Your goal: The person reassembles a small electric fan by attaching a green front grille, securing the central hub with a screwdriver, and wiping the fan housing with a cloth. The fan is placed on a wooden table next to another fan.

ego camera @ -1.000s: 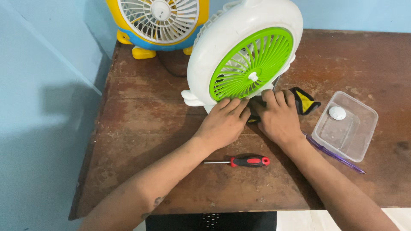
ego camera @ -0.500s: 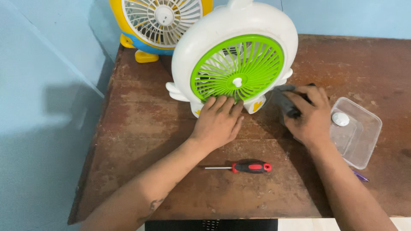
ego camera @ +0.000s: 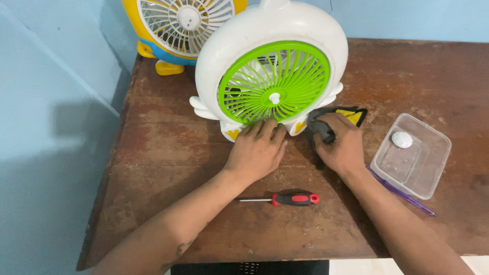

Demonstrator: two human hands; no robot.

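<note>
The left hand (ego camera: 257, 148) lies flat and open against the lower front of the white fan (ego camera: 270, 66), fingertips on its green grille (ego camera: 275, 84). The fan stands upright near the table's (ego camera: 168, 153) back left. The right hand (ego camera: 340, 145) is closed around a dark cloth (ego camera: 326, 119) just beside the fan's foot. A screwdriver (ego camera: 290, 199) lies on open wood near the front edge, and a clear box (ego camera: 433, 158) sits toward the right edge.

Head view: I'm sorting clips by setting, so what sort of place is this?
Probably a home repair corner: a worn wooden table against a blue wall, two small toy-shaped fans, a screwdriver and a clear plastic parts box.
</note>
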